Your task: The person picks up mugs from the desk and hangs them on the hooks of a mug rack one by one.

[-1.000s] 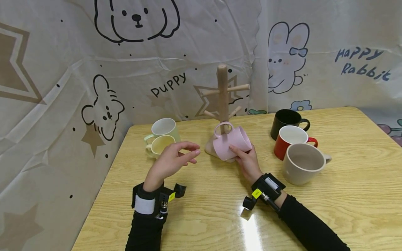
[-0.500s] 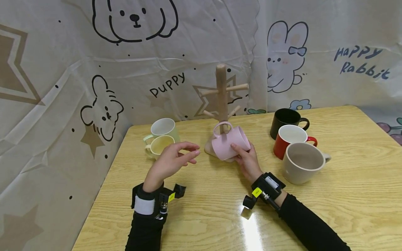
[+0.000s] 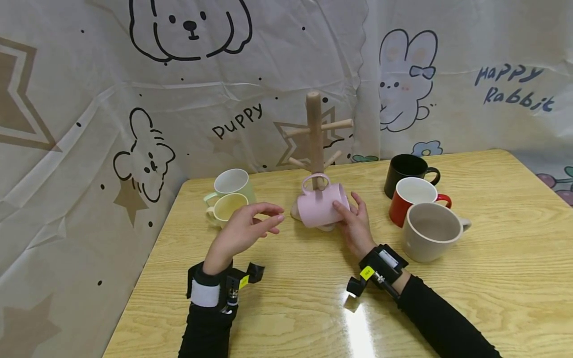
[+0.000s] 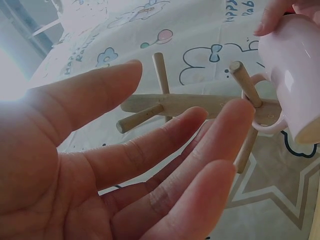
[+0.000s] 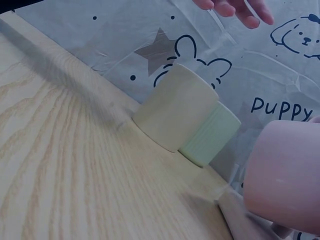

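My right hand (image 3: 356, 226) holds a pink mug (image 3: 320, 208) near its mouth, the thumb on the mug's outer side. The mug lies sideways in front of the wooden mug tree (image 3: 315, 129), its mouth facing right and its handle on top. In the left wrist view the handle loop of the pink mug (image 4: 295, 75) overlaps a lower peg (image 4: 246, 82) of the tree. My left hand (image 3: 243, 228) is held in the air left of the tree, fingers loosely bent with nothing in them. A yellow mug (image 3: 229, 206) stands just behind it.
A pale green mug (image 3: 235, 183) stands behind the yellow one. On the right are a black mug (image 3: 398, 174), a red mug (image 3: 398, 209) with white inside, and a beige mug (image 3: 423, 243). A printed cloth (image 3: 215, 99) hangs behind the wooden table (image 3: 295, 308).
The pink mug has turned from a slant to nearly level and shifted slightly left. Some fingers of my right hand now show beyond its rim. My left hand has stayed in place.
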Demonstrator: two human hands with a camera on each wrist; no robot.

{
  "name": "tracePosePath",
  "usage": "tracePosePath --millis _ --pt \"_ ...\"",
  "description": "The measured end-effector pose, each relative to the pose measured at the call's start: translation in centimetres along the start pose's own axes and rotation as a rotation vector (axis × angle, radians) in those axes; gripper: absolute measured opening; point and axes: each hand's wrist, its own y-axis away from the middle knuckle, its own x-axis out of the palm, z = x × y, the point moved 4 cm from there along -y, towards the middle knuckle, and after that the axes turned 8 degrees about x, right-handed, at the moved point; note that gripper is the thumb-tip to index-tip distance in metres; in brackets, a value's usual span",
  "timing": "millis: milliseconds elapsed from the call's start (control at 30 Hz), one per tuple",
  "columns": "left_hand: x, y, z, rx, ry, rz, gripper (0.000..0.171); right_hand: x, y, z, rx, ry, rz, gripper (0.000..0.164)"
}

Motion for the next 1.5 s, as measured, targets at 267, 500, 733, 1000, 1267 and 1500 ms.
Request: tracePosePath --millis 267,500,733,1000,1267,1500 --pt "0.0 0.1 0.1 0.002 -0.009 -0.008 0.035 -0.6 0.0 1.1 -0.109 0.086 -0.116 0.080" --pt "-0.3 0.3 0.1 0.022 -0.008 -0.012 0.035 -0.2 1.5 3.8 -0.136 0.204 -0.190 0.079" --pt "-1.1 0.7 0.3 0.022 -0.014 -0.035 0.036 0.8 4.5 8.5 -0.112 0.196 -0.137 0.064" --pt "-2.1 1.2 0.4 -0.020 -0.097 -0.119 0.037 -0.2 7.4 12.9 -0.236 0.158 0.007 0.054" --pt "-2.0 2.0 -0.4 0.000 -0.433 -0.101 0.037 -1.4 9.3 15.3 -0.594 1.013 -0.085 0.040" --pt "-0.5 1.6 -0.9 0.074 -0.675 0.049 0.035 -1.1 8.2 14.0 -0.549 1.596 0.001 0.042"
